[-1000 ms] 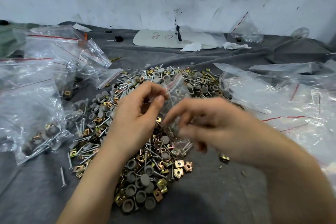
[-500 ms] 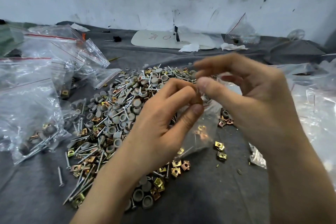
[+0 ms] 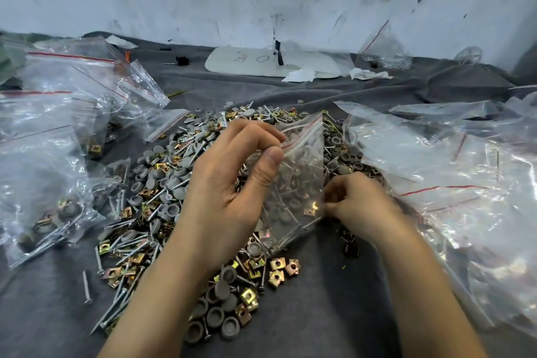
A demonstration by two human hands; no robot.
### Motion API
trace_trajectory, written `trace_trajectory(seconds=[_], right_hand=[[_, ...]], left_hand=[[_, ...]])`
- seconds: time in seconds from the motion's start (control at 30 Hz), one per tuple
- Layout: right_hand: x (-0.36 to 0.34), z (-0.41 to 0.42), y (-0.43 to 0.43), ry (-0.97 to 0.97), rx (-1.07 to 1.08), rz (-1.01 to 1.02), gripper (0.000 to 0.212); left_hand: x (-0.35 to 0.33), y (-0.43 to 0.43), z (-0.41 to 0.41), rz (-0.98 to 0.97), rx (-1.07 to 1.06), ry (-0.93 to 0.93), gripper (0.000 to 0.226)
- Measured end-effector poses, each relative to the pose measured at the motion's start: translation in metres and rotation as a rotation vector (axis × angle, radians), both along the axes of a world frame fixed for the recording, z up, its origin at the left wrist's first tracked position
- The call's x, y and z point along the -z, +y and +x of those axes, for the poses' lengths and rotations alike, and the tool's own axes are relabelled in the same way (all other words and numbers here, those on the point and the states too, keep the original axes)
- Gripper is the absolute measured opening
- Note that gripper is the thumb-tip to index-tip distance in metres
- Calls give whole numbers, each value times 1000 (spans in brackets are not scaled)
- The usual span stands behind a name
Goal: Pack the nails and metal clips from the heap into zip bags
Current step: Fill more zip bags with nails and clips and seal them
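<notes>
At frame centre the left hand (image 3: 229, 183) pinches the limp, slippery zip bag (image 3: 296, 180) by its stiffer red-striped mouth, probably the surest hold. The blurred right hand (image 3: 357, 206) curls at its lower edge; grip unclear.

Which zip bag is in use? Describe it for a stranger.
Find the heap of nails and clips on the grey cloth. Over it stands one clear zip bag, its red-lined top pinched by the left hand, the right hand at its lower edge. Unlike the bags lying at either side, it is held up.
</notes>
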State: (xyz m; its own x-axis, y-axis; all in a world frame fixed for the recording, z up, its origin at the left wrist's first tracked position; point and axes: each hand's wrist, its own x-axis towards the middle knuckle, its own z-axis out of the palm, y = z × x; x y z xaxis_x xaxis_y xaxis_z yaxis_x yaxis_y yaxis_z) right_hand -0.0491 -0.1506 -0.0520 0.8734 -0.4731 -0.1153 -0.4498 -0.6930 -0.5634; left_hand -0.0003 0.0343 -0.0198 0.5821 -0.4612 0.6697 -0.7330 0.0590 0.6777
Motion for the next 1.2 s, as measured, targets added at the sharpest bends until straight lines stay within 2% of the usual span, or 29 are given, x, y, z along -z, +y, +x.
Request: trace_trajectory(seconds=[0.1, 0.27, 0.3, 0.37, 0.43, 0.53, 0.6, 0.7, 0.8, 0.9, 1.03, 1.2], right_hand=[[3, 3, -2, -11, -11, -14, 29], [4, 5, -4, -16, -56, 23, 27], [3, 5, -4, -53, -35, 39, 26], [-1, 5, -4, -212, 61, 82, 24], [-10, 0, -3, -429, 137, 224, 23], [-27, -11, 2, -673, 76, 555, 20], [-37, -16, 7, -755, -1, 680, 20], [-47, -19, 13, -800, -70, 761, 19], [-56, -24, 18, -860, -126, 810, 13], [-66, -30, 24, -955, -213, 769, 13], [-76, -36, 29, -1041, -283, 499, 18], [-76, -34, 31, -1001, -295, 309, 17]], left_hand=[[1, 1, 1, 7, -14, -14, 12], [4, 1, 4, 21, -53, -15, 7], [6, 1, 5, 20, -67, -1, 4], [7, 2, 7, 27, -100, 28, 15], [8, 2, 8, 49, -102, 38, 31], [7, 2, 6, 104, -106, 17, 33], [7, 1, 5, 113, -109, 22, 38], [8, 0, 3, 60, -105, 116, 44], [5, 0, 1, 46, -120, 76, 30], [1, 0, 0, 52, -76, 25, 22], [-1, -2, -2, 66, -30, -134, 10], [-1, -5, -5, 85, 9, -225, 11]])
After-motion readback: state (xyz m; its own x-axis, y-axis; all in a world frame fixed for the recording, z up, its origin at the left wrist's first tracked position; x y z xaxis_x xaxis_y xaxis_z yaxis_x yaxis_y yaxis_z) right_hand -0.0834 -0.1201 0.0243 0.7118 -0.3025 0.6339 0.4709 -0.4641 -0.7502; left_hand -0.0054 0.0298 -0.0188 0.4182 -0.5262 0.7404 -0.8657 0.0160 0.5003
